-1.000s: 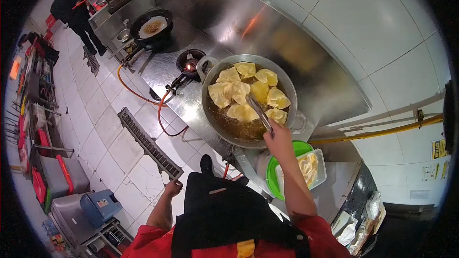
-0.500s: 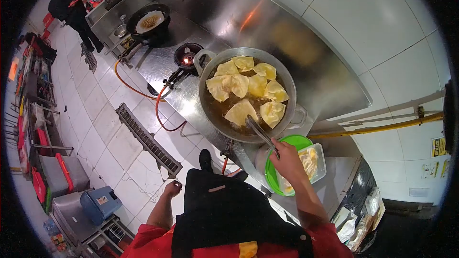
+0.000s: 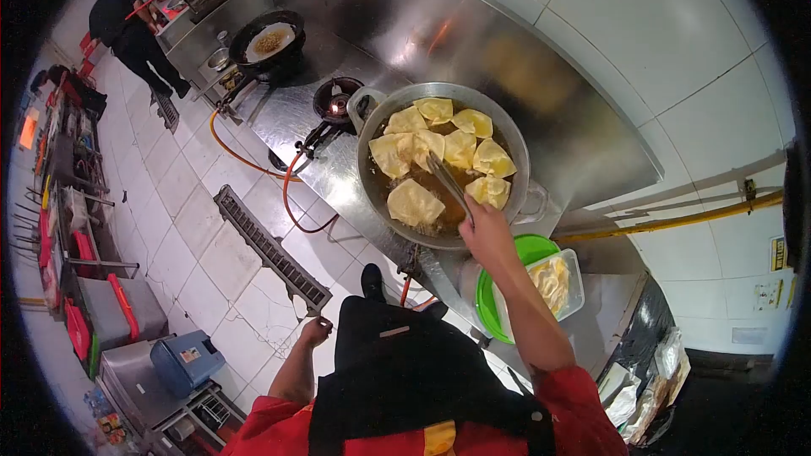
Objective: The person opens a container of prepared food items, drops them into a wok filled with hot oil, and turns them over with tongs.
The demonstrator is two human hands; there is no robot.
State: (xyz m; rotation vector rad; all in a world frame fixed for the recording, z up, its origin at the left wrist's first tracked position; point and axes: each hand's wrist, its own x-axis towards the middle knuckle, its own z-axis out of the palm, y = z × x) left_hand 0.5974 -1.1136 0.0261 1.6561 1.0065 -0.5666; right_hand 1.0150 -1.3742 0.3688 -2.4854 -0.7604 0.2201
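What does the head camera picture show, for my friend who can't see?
The right hand holds tongs among yellow pieces in a big round pan of oil. The left hand hangs low, and a green-rimmed tub is nearby.

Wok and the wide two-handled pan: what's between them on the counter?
A small black burner, with an orange glow at its centre, sits on the steel counter between the wok and the pan. Shown in the head view.

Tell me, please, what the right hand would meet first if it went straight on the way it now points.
Led by the tongs, the right hand would probably meet the pale food piece at their tips; depth is unclear, so they may already touch.
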